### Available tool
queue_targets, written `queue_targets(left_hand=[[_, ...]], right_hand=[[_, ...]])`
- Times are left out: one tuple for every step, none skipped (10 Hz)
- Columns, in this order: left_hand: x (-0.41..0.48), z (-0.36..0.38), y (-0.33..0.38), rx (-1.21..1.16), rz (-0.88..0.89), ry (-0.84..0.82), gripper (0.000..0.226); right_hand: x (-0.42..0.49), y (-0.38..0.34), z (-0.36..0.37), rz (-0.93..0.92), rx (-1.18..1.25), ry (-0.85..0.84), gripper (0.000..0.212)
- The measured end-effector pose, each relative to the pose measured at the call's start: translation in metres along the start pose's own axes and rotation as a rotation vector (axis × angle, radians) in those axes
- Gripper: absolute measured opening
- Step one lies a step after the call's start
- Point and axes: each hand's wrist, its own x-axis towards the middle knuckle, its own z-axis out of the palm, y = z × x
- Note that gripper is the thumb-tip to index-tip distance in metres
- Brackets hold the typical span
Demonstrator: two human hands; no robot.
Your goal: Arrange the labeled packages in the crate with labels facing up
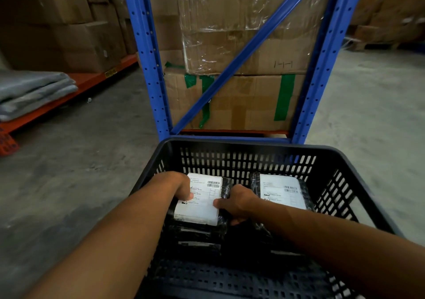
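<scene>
Both hands down in the black crate [345,160]: left hand [177,184] and right hand [236,203] pinching the label-up package [202,203] by its sides; second labeled package [281,191] alongside, maybe more underneath.

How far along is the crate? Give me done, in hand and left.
Done: one package lies label up on the right of the black crate. In hand: the left hand and right hand hold a second labeled package, label up. Left: dark packages below show no label.
</scene>
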Motion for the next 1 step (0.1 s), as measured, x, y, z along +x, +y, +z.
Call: queue_targets(left_hand=[[-0.0084, -0.0070, 0.0064, 0.057, -0.016, 0.066, 0.040]], right_hand=[[-0.0084, 0.0021, -0.0112, -0.057, -0.087, 0.091, 0.014]])
